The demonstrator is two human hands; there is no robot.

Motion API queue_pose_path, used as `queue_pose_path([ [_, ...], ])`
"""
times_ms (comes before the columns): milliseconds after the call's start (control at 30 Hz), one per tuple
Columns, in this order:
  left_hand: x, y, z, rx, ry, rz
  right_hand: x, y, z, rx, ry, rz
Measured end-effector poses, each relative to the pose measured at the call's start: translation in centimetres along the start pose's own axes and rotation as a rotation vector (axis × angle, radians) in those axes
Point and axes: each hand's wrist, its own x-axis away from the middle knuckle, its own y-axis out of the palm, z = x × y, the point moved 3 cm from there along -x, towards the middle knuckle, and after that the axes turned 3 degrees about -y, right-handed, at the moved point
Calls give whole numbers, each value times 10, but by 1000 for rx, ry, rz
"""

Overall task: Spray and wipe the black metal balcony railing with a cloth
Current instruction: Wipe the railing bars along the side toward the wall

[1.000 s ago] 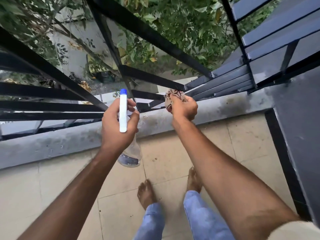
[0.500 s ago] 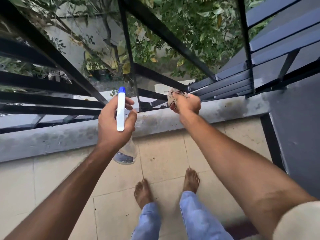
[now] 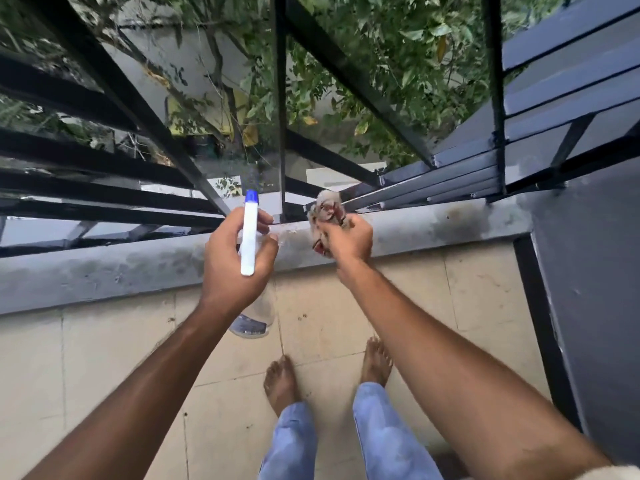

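The black metal railing (image 3: 280, 109) runs across the top, with horizontal bars and a vertical post meeting the grey concrete curb. My left hand (image 3: 232, 265) grips a clear spray bottle (image 3: 250, 237) with a white head and blue nozzle, which points at the lower bars; a faint mist hangs near the nozzle. My right hand (image 3: 348, 237) holds a bunched, patterned cloth (image 3: 325, 211) against the lowest bars just right of the post, above the curb.
A grey concrete curb (image 3: 104, 268) carries the railing. Beige floor tiles (image 3: 104, 358) lie below, with my bare feet (image 3: 282, 382) and blue trouser legs. A dark grey wall with a black frame (image 3: 540, 323) stands at the right. Trees and a drop lie beyond the bars.
Both hands have stayed at the base of the railing. The view has tilted, and the cloth now lies a little lower, by the curb. A faint mist now shows by the nozzle.
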Motion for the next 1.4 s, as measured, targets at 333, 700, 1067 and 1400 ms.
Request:
queue_pose_path([
  [333, -4, 1, 5, -61, 56, 17, 32, 53, 7, -357, 114, -161],
  [700, -4, -3, -22, -42, 59, 23, 41, 79, 0, -443, 126, -148],
  [1067, -11, 8, -68, -95, 77, 35, -8, 92, 21, -183, 115, -122],
  [1400, -7, 30, -74, -58, 47, 17, -35, 62, 27, -97, 117, 87],
])
